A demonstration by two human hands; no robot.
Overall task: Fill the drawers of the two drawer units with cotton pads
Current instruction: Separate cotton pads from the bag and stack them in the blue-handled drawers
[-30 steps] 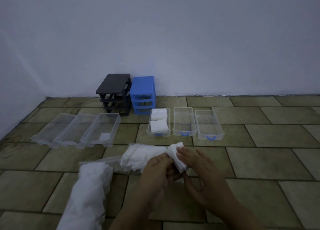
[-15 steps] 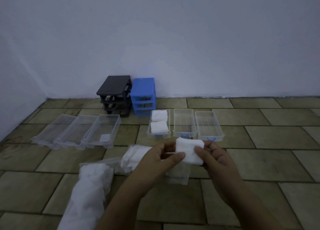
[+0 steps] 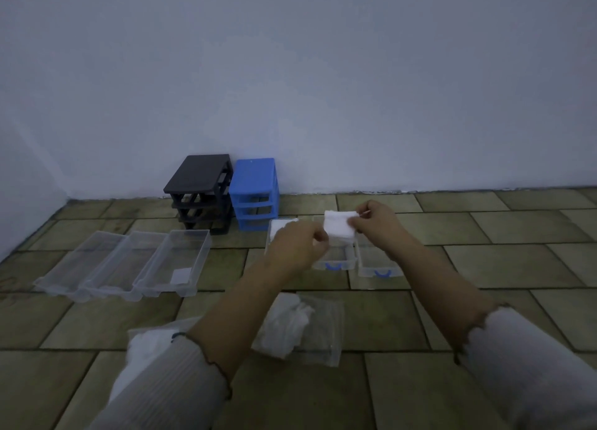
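Note:
Both hands hold a white stack of cotton pads (image 3: 337, 227) above the middle blue-handled clear drawer (image 3: 336, 263). My left hand (image 3: 302, 243) pinches its left edge and my right hand (image 3: 374, 224) pinches its right edge. The left blue-handled drawer (image 3: 280, 227) has pads in it and is partly hidden by my left hand. The right blue-handled drawer (image 3: 378, 266) looks bare. The black drawer unit (image 3: 202, 193) and the blue drawer unit (image 3: 255, 193) stand by the wall without drawers.
Three clear drawers (image 3: 122, 264) lie side by side on the left; the rightmost holds one small pad (image 3: 181, 276). An opened plastic bag of pads (image 3: 300, 326) lies on the tiled floor between my arms. Another white bag (image 3: 142, 355) sits under my left sleeve.
Both hands have carried the stack of pads forward, from near the bag to above the blue-handled drawers. The bag now lies on the floor behind them.

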